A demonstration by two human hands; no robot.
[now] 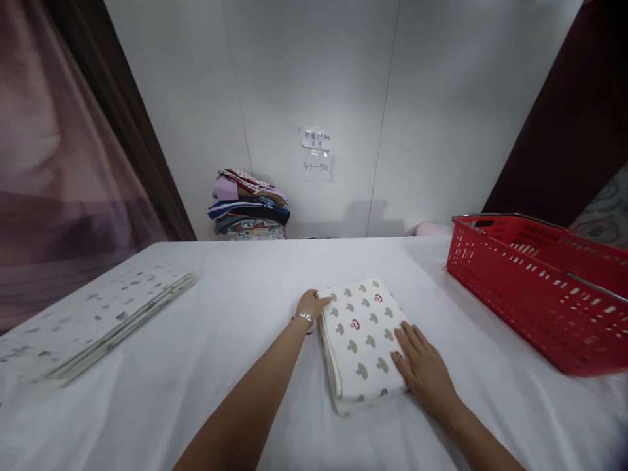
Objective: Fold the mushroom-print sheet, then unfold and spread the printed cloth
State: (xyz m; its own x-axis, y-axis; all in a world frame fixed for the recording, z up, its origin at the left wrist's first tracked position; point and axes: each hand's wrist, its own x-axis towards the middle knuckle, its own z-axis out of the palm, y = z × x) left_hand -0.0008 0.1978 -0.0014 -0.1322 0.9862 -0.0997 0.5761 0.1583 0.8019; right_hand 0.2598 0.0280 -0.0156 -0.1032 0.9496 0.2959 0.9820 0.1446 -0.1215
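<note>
A folded white cloth [366, 337] printed with grey-brown and red mushrooms lies on the white-covered table, its layers showing along the left side. My left hand [312, 306], with a bracelet at the wrist, grips the cloth's upper left edge; the thumb is on top and the other fingers are mostly hidden beside the edge. On the right side, my right hand [426, 367] rests with fingers stretched out, the fingertips touching the cloth's top and right edge. Nothing is grasped in it.
A flat stack of folded patterned cloth [112, 314] lies at the left. The red basket [534, 294] stands on the right. Behind the table's far edge is a pile of folded textiles [251, 204], and paper labels [318, 167] hang on the wall.
</note>
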